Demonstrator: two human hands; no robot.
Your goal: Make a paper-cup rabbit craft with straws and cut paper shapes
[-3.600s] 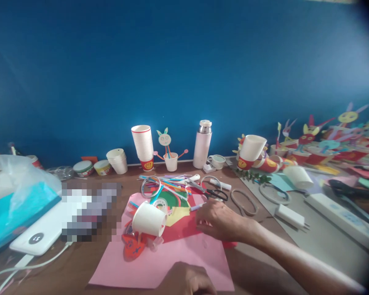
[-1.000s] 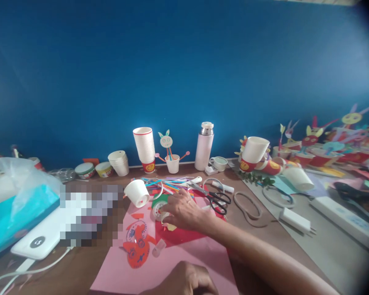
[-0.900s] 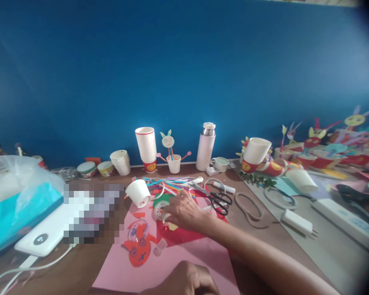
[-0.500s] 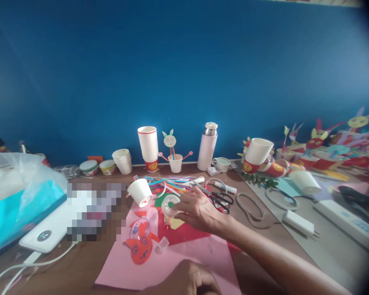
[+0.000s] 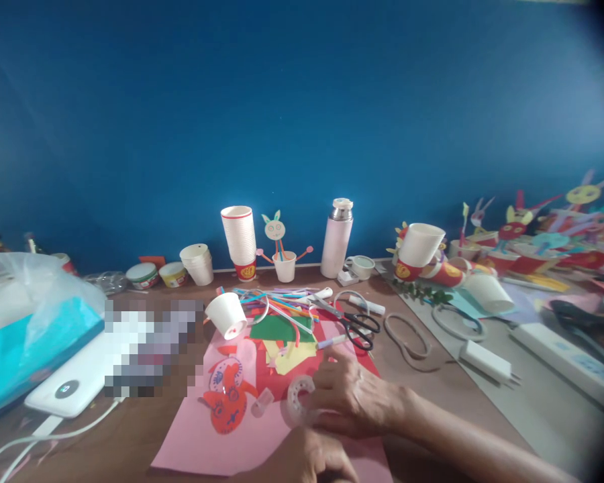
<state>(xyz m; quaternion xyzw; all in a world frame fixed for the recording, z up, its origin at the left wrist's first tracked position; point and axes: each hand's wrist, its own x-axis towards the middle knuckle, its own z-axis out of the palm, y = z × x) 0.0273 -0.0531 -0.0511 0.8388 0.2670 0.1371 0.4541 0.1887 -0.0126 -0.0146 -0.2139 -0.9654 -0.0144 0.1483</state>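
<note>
My right hand (image 5: 349, 396) grips a roll of clear tape (image 5: 296, 396) by its right side, low over the pink paper (image 5: 191, 439). Close below it, at the bottom edge, my left hand (image 5: 307, 459) is closed with the fingers curled; whatever it may hold is hidden. To the left of the roll lies a small clear plastic piece (image 5: 262, 402). Beside that are orange paper cutouts (image 5: 228, 406) with drawn faces. Yellow paper scraps (image 5: 292, 359) and a green sheet (image 5: 274, 329) rest on red paper behind the roll.
A tipped paper cup (image 5: 226, 315), pipe cleaners (image 5: 282, 302) and black-handled scissors (image 5: 361, 330) lie beyond the paper. Along the wall stand stacked cups (image 5: 239, 241), a rabbit-faced cup figure (image 5: 284, 266) and a thermos (image 5: 337, 238). A power bank (image 5: 65, 386) is left, a power strip (image 5: 566, 362) right.
My right hand has drawn the tape roll down toward my left hand, uncovering the yellow scraps and green sheet. My left hand stays closed at the bottom edge.
</note>
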